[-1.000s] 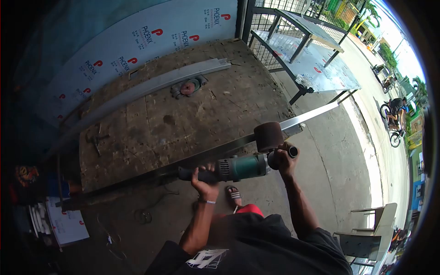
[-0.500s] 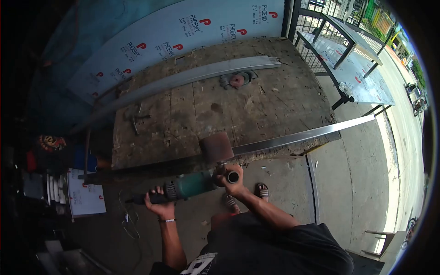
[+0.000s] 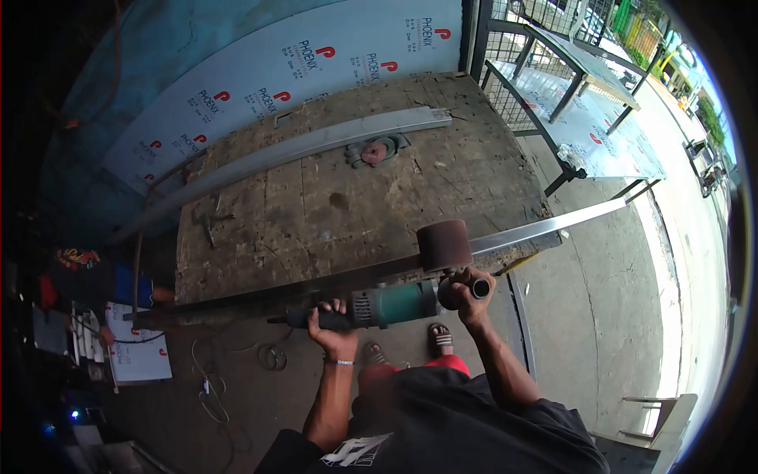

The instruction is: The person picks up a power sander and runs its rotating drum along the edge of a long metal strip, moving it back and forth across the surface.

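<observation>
My left hand (image 3: 335,332) is wrapped round the black rear grip of a handheld drum sander (image 3: 403,304) with a green motor body. My right hand (image 3: 476,299) closes on its front handle, beside a round open tube end. The reddish-brown abrasive drum (image 3: 444,245) overlaps a long square metal tube (image 3: 545,229) lying along the near edge of the wooden worktable (image 3: 379,197). To the right of the drum the tube is bright and shiny; leftward it looks dark.
On the table lie another long grey tube (image 3: 316,146), a grinder-like tool with a reddish disc (image 3: 377,152) and a hammer-shaped tool (image 3: 212,225). Cables (image 3: 207,387) trail on the floor. A person (image 3: 87,276) is at the left. Printed sheets (image 3: 276,71) stand behind.
Both my hands and the drum sander have moved right along the tube. My body has shifted right too, and the camera view has turned slightly. A bluish light now shows at lower left.
</observation>
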### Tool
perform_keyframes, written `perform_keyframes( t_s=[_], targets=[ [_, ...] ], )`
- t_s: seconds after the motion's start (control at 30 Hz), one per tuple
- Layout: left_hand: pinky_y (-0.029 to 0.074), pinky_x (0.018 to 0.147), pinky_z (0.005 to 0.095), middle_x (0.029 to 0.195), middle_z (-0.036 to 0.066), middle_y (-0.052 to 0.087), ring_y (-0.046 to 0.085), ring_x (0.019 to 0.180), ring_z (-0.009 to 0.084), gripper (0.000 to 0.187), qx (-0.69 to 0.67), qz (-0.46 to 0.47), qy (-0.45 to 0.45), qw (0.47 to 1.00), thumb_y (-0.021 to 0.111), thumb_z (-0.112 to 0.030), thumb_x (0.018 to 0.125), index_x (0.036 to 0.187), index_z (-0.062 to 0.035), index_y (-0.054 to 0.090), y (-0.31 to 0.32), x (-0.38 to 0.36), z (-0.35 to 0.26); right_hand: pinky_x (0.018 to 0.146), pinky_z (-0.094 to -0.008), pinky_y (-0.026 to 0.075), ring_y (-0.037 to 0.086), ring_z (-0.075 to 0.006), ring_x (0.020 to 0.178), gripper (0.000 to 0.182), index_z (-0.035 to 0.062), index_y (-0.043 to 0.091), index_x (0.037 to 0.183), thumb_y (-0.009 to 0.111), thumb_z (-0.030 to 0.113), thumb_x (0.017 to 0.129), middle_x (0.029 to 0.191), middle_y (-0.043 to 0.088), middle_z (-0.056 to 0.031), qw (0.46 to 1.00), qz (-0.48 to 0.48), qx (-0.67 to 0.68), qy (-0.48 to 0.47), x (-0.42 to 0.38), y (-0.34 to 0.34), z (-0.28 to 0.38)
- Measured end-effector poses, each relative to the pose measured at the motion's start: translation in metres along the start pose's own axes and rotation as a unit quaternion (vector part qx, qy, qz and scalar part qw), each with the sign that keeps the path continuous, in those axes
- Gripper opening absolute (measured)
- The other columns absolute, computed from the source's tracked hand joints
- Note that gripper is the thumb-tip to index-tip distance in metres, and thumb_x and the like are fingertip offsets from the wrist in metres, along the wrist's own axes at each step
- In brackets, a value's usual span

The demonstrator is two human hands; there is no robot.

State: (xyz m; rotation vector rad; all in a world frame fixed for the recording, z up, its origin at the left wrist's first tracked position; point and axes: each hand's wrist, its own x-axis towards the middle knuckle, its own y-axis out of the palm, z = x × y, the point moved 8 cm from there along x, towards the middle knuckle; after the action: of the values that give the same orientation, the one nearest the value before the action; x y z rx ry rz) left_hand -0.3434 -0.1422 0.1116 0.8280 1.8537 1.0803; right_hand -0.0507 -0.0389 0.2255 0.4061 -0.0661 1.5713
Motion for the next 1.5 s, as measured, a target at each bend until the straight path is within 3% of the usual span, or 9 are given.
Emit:
perform_keyframes(
  t_s=[0.1, 0.17, 0.33, 0.57, 0.73, 0.93, 1.07, 1.43, 1.5],
  targets=[
    [0.039, 0.078, 0.0344, 0.081, 0.007, 0.044, 0.043, 0.079, 0.0213, 0.025, -0.017, 0.017, -0.049, 0.999, 0.058, -0.032, 0.082, 0.08, -0.0086, 0.052, 0.025, 0.004, 0.078, 0.044, -0.0268, 0.028, 0.035, -0.0091, 0.048, 0.028, 0.006, 0.035, 0.06, 0.06, 0.008, 0.074, 0.054, 0.039, -0.0005, 0.999, -0.011, -0.027, -0.016, 0.023, -0.078, -0.007],
    [0.039, 0.078, 0.0349, 0.081, 0.007, 0.044, 0.044, 0.08, 0.0215, 0.024, -0.019, 0.014, -0.071, 0.997, 0.058, -0.032, 0.083, 0.081, -0.0088, 0.051, 0.039, -0.002, 0.115, 0.045, -0.0265, 0.028, 0.033, -0.007, 0.051, 0.028, 0.0067, 0.033, 0.058, 0.059, 0.006, 0.07, 0.055, 0.037, 0.0028, 0.997, -0.054, 0.047, 0.027, 0.037, -0.102, 0.008],
    [0.039, 0.078, 0.0352, 0.081, 0.007, 0.044, 0.044, 0.08, 0.0216, 0.024, -0.037, -0.011, -0.069, 0.997, 0.057, -0.032, 0.084, 0.081, -0.0083, 0.051, 0.028, -0.007, 0.13, 0.045, -0.0258, 0.028, 0.033, -0.0067, 0.05, 0.028, 0.0072, 0.034, 0.058, 0.058, 0.005, 0.07, 0.054, 0.037, 0.0023, 0.999, -0.027, -0.018, -0.011, 0.041, -0.103, 0.028],
    [0.041, 0.074, 0.0341, 0.077, 0.005, 0.043, 0.044, 0.075, 0.0185, 0.025, -0.008, -0.002, 0.006, 1.0, 0.058, -0.033, 0.082, 0.077, -0.0106, 0.048, 0.009, -0.015, 0.001, 0.05, -0.028, 0.041, 0.045, -0.0105, 0.05, 0.023, 0.0029, 0.041, 0.06, 0.062, 0.007, 0.068, 0.055, 0.048, -0.0033, 0.998, 0.053, -0.025, -0.031, -0.004, 0.004, 0.001],
    [0.04, 0.073, 0.0325, 0.077, 0.006, 0.044, 0.042, 0.073, 0.0194, 0.026, 0.027, -0.024, 0.117, 0.993, 0.059, -0.032, 0.08, 0.079, -0.0085, 0.047, -0.005, -0.037, -0.118, 0.052, -0.029, 0.042, 0.049, -0.0129, 0.051, 0.019, 0.0014, 0.047, 0.062, 0.061, 0.011, 0.071, 0.057, 0.053, -0.0054, 0.996, 0.084, 0.03, -0.005, -0.032, 0.094, -0.019],
    [0.039, 0.071, 0.0328, 0.077, 0.006, 0.042, 0.042, 0.074, 0.0202, 0.027, 0.062, -0.003, 0.155, 0.986, 0.058, -0.032, 0.081, 0.078, -0.0083, 0.047, 0.007, -0.044, -0.161, 0.053, -0.0288, 0.041, 0.048, -0.0129, 0.052, 0.025, 0.0021, 0.044, 0.06, 0.061, 0.014, 0.072, 0.057, 0.052, -0.0049, 0.991, 0.083, 0.09, 0.053, -0.049, 0.118, -0.046],
    [0.039, 0.071, 0.0331, 0.078, 0.006, 0.042, 0.042, 0.074, 0.0201, 0.027, 0.044, -0.002, 0.11, 0.993, 0.059, -0.033, 0.082, 0.078, -0.0084, 0.048, 0.009, -0.032, -0.11, 0.052, -0.0281, 0.04, 0.045, -0.0119, 0.051, 0.027, 0.0035, 0.039, 0.058, 0.062, 0.012, 0.069, 0.055, 0.048, -0.0031, 0.996, 0.045, 0.077, 0.025, -0.038, 0.07, -0.034],
    [0.039, 0.081, 0.036, 0.081, 0.007, 0.044, 0.045, 0.081, 0.0224, 0.025, -0.006, 0.052, -0.103, 0.993, 0.058, -0.032, 0.084, 0.081, -0.0078, 0.05, 0.081, -0.011, 0.212, 0.047, -0.026, 0.029, 0.035, -0.0073, 0.051, 0.025, 0.0068, 0.038, 0.059, 0.061, 0.008, 0.069, 0.056, 0.04, 0.0029, 0.993, -0.112, 0.044, -0.014, 0.052, -0.219, 0.008],
    [0.039, 0.082, 0.0359, 0.081, 0.007, 0.045, 0.045, 0.081, 0.0222, 0.025, -0.005, 0.045, -0.117, 0.992, 0.058, -0.031, 0.084, 0.082, -0.0081, 0.05, 0.088, -0.015, 0.246, 0.041, -0.0275, 0.026, 0.031, -0.0101, 0.045, 0.023, 0.0065, 0.035, 0.063, 0.055, 0.003, 0.075, 0.055, 0.035, -0.0006, 0.993, -0.106, 0.042, -0.039, 0.058, -0.242, 0.019]
  ],
)
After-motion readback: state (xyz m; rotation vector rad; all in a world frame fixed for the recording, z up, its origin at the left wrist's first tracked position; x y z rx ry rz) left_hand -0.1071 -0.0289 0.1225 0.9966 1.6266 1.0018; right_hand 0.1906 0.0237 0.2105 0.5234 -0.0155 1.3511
